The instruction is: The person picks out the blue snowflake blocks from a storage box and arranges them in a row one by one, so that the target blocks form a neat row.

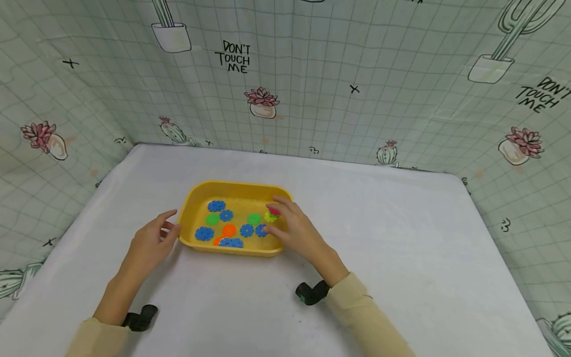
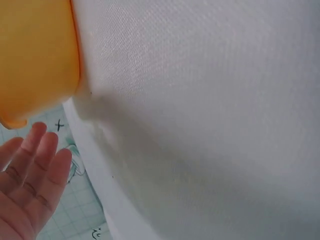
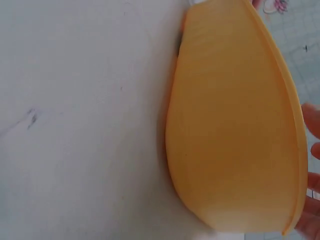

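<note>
A yellow tray [image 1: 236, 251] stands on the table and holds notched plastic discs: several blue discs [image 1: 204, 233], green discs [image 1: 254, 219], orange discs [image 1: 229, 230], a yellow disc [image 1: 270, 217] and a red disc [image 1: 275, 211]. My left hand [image 1: 149, 245] is beside the tray's left end with loosely bent fingers and holds nothing. Over the right end reaches my right hand [image 1: 296, 228], thumb and fingers spread apart above the red and yellow discs and a blue one. In the right wrist view, the tray wall [image 3: 235, 125] hides most of that hand.
White cloth [image 1: 379, 238] covers the table around the tray. Behind and at both sides hangs a checked curtain [image 1: 312, 64] with plant drawings. Black wrist devices [image 1: 311, 292] sit on both forearms, low above the table.
</note>
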{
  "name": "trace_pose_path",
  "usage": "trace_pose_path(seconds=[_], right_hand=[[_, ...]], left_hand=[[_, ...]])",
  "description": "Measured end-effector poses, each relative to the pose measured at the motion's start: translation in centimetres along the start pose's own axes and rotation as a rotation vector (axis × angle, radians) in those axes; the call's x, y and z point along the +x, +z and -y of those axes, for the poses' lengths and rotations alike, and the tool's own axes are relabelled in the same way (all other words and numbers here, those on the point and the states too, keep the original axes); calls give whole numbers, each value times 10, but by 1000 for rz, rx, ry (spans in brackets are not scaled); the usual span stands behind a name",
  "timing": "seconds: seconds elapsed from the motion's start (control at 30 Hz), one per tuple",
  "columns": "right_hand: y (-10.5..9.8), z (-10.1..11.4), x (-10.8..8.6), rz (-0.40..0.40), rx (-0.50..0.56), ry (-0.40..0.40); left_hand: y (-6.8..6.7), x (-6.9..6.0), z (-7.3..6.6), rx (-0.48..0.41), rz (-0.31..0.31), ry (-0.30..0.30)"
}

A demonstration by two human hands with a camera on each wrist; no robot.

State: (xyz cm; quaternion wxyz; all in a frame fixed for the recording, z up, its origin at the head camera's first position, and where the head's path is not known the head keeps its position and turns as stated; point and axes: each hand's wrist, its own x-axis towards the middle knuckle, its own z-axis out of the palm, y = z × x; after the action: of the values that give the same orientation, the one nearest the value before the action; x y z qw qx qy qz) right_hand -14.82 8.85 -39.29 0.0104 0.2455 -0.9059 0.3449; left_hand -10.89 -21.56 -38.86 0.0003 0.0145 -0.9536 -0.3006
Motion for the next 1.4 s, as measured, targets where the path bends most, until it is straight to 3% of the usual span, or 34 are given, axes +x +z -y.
trace_pose_path(seconds=[0.13, 0.33, 0.63, 0.73, 0.93, 1.4], right_hand=[[7, 4, 8, 55, 15, 39], [13, 10, 21, 204, 36, 119], [18, 12, 42, 393, -38, 192], [19, 12, 46, 433, -64, 236], [22, 13, 49, 471, -108, 325], [32, 10, 53, 455, -152, 332]], left_hand=[[1, -1, 2, -45, 17, -34], [3, 1, 7, -174, 55, -73], [4, 3, 12, -509, 145, -172], [5, 2, 13, -569, 154, -199], [7, 1, 14, -623, 157, -232], [10, 3, 16, -630, 144, -250]])
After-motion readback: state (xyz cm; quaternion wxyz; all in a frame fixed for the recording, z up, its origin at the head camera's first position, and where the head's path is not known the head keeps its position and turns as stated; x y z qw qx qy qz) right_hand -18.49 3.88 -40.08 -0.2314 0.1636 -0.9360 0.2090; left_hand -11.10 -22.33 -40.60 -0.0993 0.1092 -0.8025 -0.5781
